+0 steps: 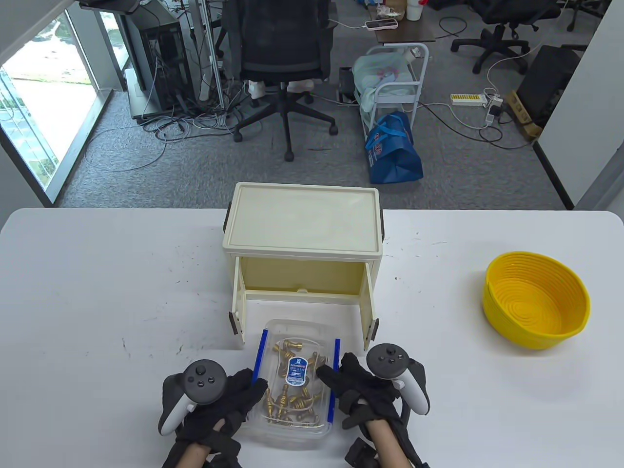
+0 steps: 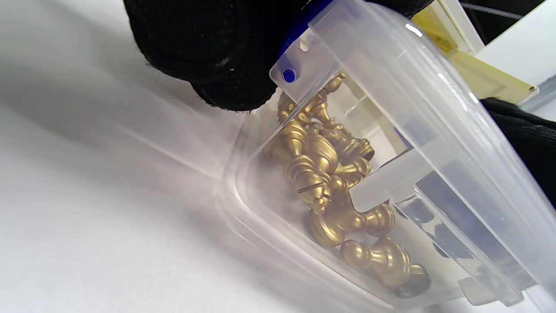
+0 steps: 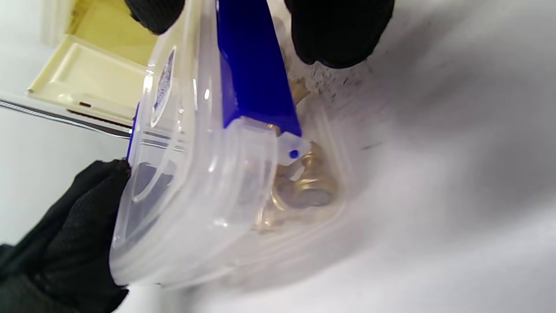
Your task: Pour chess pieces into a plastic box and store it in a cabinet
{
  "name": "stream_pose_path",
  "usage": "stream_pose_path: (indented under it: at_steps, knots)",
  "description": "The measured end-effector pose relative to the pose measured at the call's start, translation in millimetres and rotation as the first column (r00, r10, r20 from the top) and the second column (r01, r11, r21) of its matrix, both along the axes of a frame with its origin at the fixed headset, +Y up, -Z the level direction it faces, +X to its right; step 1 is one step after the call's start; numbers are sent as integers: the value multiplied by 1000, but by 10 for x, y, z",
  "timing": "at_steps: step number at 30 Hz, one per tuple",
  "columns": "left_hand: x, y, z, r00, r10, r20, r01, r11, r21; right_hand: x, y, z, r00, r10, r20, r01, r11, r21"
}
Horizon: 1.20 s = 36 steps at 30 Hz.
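Observation:
A clear plastic box point(image 1: 292, 429) with a lid and blue side clips holds several gold chess pieces point(image 1: 290, 402). It sits on the white table just in front of the cream cabinet point(image 1: 302, 234), whose two doors stand open. My left hand point(image 1: 229, 395) grips the box's left side at the blue clip; my right hand point(image 1: 353, 385) grips its right side. In the left wrist view the box point(image 2: 391, 130) and the pieces point(image 2: 330, 174) show close up. In the right wrist view the blue clip point(image 3: 252, 78) lies between my fingers, and the left hand point(image 3: 65, 243) shows on the far side.
A yellow woven bowl point(image 1: 536, 302) stands at the right of the table. The cabinet's open doors point(image 1: 238, 312) flank the box's far end. Beyond the table are an office chair point(image 1: 282, 58) and a blue bag point(image 1: 392, 148).

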<state>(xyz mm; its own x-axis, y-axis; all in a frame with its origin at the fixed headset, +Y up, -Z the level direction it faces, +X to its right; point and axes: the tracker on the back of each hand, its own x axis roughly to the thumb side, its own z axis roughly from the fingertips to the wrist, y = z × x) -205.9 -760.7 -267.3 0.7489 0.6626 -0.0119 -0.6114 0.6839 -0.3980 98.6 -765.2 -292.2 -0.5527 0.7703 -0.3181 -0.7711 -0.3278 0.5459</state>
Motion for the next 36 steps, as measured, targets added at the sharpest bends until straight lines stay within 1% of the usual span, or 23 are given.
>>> stream_pose_path:
  at_steps: [1, 2, 4, 11, 15, 19, 22, 25, 28, 32, 35, 36]
  knots:
    - [-13, -17, -9, 1000, 24, 2, -24, 1000, -14, -17, -31, -30, 1000, -15, 9, 15, 999, -35]
    - [-20, -27, -15, 999, 39, 3, -39, 999, -25, -19, -40, -47, 1000, -25, 17, 26, 999, -45]
    - [-48, -52, -38, 997, 76, 6, -75, 996, -53, -7, -50, -83, 997, -48, 61, 51, 997, -56]
    - [-94, -103, -74, 990, 141, 11, -140, 985, -99, 45, -101, -123, 983, -128, 132, 143, 984, -110]
    - [-115, -122, -86, 986, 166, 16, -163, 980, -111, 96, -143, -101, 975, -171, 140, 191, 972, -140]
    - [-127, -110, -99, 979, 205, 21, -200, 971, -132, 126, -113, -22, 973, -181, 146, 200, 971, -132]
    - [-138, -77, -95, 979, 204, 22, -201, 974, -108, 121, -43, 47, 972, -182, 147, 198, 975, -98]
    - [-157, -41, -77, 971, 240, 26, -237, 968, -84, 115, 48, 125, 967, -185, 176, 196, 980, -45]
    - [-185, 40, -54, 964, 263, 42, -261, 965, -35, 117, 115, 197, 957, -213, 199, 219, 976, -8]
    - [-276, 145, -24, 956, 293, 26, -294, 955, 27, 115, 175, 325, 917, -292, 272, 297, 954, 24]
    - [-359, 224, -6, 950, 312, 3, -311, 948, 68, 90, 199, 439, 892, -325, 315, 332, 943, 32]
    - [-397, 261, 4, 952, 305, -10, -302, 948, 101, 76, 206, 495, 878, -334, 343, 344, 939, 34]
